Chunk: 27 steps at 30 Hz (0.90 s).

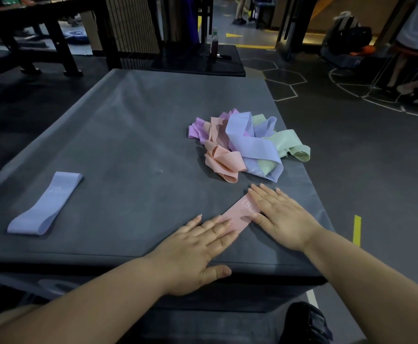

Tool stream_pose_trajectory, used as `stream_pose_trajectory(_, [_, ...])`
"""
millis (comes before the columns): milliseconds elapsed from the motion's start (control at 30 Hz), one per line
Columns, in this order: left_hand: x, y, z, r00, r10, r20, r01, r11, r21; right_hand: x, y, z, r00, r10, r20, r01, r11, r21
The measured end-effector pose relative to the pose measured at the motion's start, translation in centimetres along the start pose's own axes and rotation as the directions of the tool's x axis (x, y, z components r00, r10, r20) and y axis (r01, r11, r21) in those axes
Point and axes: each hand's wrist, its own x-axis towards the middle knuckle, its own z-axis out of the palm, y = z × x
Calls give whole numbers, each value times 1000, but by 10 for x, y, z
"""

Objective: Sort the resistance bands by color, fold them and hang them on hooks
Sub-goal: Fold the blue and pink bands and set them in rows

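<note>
Lilac and pressed flat, one band (45, 203) lies alone toward the near-left corner of the grey table (128, 135), its long axis running from the near-left edge back and to the right. It looks like a finished fold set aside as the start of a colour group.

Further right, close to the near edge, the left hand (198, 249) lies palm down. Its fingers (217, 225) are straight and spread, holding nothing, and their tips press on the near-left end of a pink band (240, 216). This band lies slantwise, its long axis running from near-left to far-right, with a pale printed number showing on its bare middle. The right hand (280, 214) covers its far-right end in the same way, with fingers (260, 197) extended and flat on the cloth, not curled round it.

Each hand therefore pins one end, with the bare stretch between them. The step looks like smoothing or creasing the pink band. Neither hand is clearly nearer, and lifting it would mean curling fingers under an end.

Just beyond the right hand, toward the right edge, a tangled pile (247, 145) of peach, violet, pale blue and green bands waits unsorted. No hooks are visible.
</note>
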Motion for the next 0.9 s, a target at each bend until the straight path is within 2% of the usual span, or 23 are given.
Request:
stream_pose_trajectory(367, [-1, 2, -2, 999, -36, -12, 36, 999, -2, -1, 1, -2, 1000, -10, -17, 10, 1000, -2])
stream_pose_trajectory(567, [-2, 3, 0, 995, -89, -34, 86, 993, -82, -2, -1, -1, 1000, 5, -4, -5, 1000, 14])
stream_pose_trajectory(767, [1, -1, 1, 997, -79, 10, 79, 996, -48, -1, -1, 0, 1000, 19, 6, -19, 1000, 0])
stream_pose_trajectory(900, [2, -1, -1, 996, -78, 30, 81, 991, -111, -2, -2, 0, 1000, 11, 10, -11, 1000, 1])
